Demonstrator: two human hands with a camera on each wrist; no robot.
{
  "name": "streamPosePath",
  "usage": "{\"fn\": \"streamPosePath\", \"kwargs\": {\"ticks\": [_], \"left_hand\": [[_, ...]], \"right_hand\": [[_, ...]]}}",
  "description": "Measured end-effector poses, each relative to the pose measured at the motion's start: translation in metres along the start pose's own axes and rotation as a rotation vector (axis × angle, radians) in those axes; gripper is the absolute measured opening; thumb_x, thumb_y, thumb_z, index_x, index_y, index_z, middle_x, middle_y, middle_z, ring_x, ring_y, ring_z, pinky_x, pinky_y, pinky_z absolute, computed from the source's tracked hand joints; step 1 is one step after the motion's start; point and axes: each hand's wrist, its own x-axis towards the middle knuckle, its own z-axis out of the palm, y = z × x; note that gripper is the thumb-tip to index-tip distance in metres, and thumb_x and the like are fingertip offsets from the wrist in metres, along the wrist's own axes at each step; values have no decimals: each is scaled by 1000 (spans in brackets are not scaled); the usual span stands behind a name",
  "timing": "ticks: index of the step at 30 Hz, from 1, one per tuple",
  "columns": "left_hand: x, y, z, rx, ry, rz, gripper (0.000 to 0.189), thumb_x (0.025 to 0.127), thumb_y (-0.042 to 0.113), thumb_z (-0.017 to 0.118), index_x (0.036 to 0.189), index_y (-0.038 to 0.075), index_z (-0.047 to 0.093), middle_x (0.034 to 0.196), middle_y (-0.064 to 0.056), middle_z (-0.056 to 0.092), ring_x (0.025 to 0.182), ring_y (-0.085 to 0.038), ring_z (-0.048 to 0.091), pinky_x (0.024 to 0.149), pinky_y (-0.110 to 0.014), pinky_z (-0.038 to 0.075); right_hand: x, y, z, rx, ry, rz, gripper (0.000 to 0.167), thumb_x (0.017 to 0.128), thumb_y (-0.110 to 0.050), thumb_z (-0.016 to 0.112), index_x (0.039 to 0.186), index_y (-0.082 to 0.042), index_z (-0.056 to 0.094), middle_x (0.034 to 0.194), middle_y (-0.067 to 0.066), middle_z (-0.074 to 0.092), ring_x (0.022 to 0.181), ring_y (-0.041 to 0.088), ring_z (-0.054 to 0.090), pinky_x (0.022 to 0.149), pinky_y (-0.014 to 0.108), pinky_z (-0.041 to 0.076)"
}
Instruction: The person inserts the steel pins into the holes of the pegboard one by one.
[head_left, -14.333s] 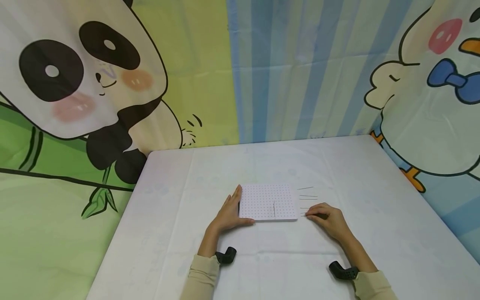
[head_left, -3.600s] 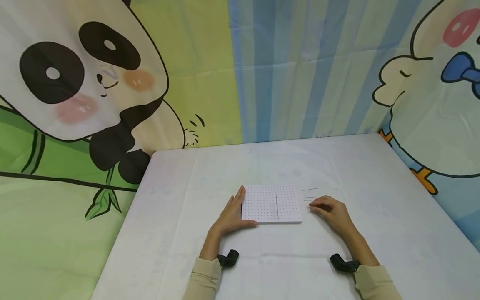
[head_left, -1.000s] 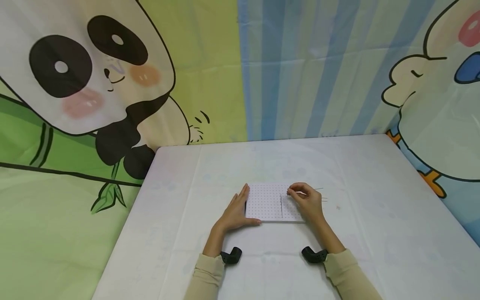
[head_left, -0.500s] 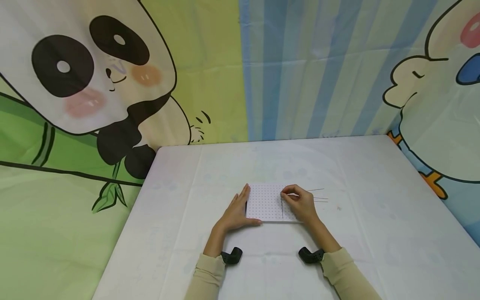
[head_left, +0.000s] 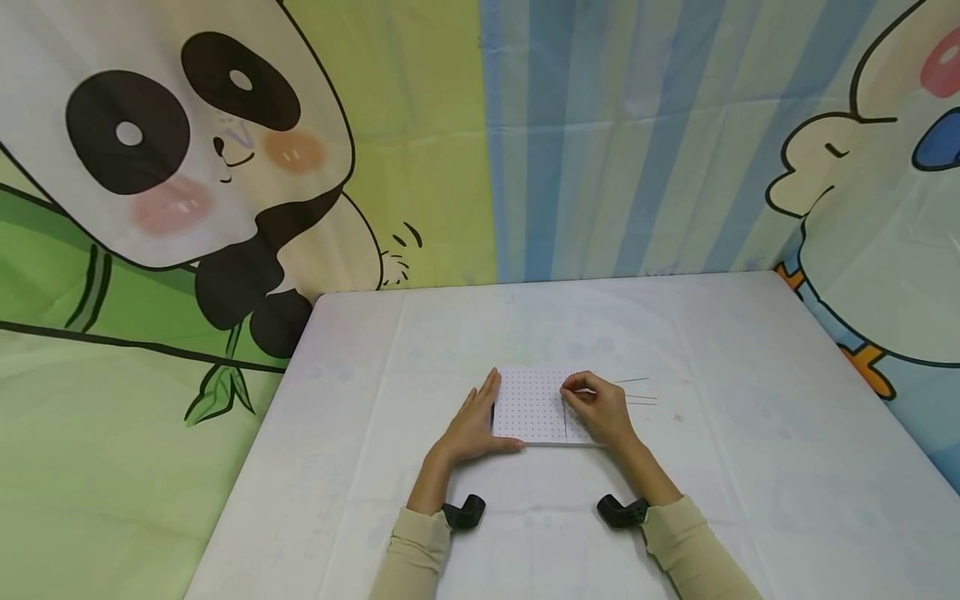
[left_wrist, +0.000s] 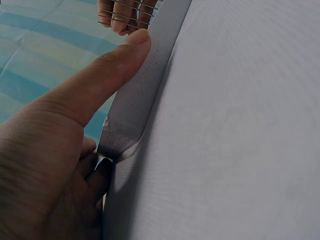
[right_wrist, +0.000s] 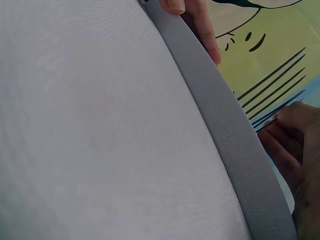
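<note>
A white board dotted with small holes lies on the table. My left hand steadies its near left corner, the straight thumb along the front edge and the fingers along the left side. Several thin dark needles stand upright from the board in a row running front to back. Over the far end of that row, my right hand pinches a needle between thumb and fingertips. Its lower end is down at the board, close beside the other needles.
Loose needles lie on the white-covered table just right of the board, partly behind the right hand. Black cameras sit on both wrists. Printed curtains rise behind the table.
My right hand took a needle from right of the board and carried it left to the row's far end; over the last half second it barely moves. Fewer needles lie loose. The left hand stays put.
</note>
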Motion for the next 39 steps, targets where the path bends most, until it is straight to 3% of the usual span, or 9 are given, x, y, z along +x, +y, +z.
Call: {"fn": "streamPosePath", "kwargs": {"ticks": [6,14,20,26,30,35,39], "left_hand": [[0,1,0,-2,1,5,127,61,60,76,148,4,2,154,-9,1,140,-14,3,113,-38,4],[0,2,0,9,4,4,127,61,60,77,148,4,3,154,-8,1,140,-15,5,113,-38,5],[-1,3,1,-3,-4,0,127,61,59,76,148,3,3,154,-6,0,140,-14,4,113,-37,3],[-1,2,3,7,-4,-4,127,61,59,77,148,4,3,154,-5,1,139,-13,4,113,-36,3],[-1,3,2,14,-5,-6,127,61,58,78,148,4,3,155,-6,1,139,-13,4,113,-35,3],[-1,3,1,18,-5,-7,126,61,58,77,148,4,3,154,-7,1,139,-14,4,113,-35,2],[-1,2,0,27,-2,-6,127,60,59,77,148,4,3,154,-6,1,139,-13,4,113,-35,3]], "right_hand": [[-1,7,-1,-4,-21,2,15,76,3,72,85,-6,65,81,3,67,77,18,66,65,16,53],[-1,6,-1,6,-25,0,15,76,2,72,86,-6,65,82,2,67,78,19,66,65,20,54],[-2,-1,-4,63,-44,21,16,76,7,70,91,4,64,86,15,66,82,31,65,68,28,55],[-1,-25,-12,153,-53,12,16,80,12,64,96,12,61,91,26,63,86,38,62,73,21,53],[0,-22,-13,255,-19,29,13,83,12,59,96,14,60,92,27,62,86,31,62,74,19,52],[0,-2,-13,342,32,74,13,86,3,61,96,10,61,92,24,63,86,15,63,74,22,53],[0,7,-22,339,65,66,13,86,2,62,97,9,62,91,25,63,84,17,64,73,21,53]]}}
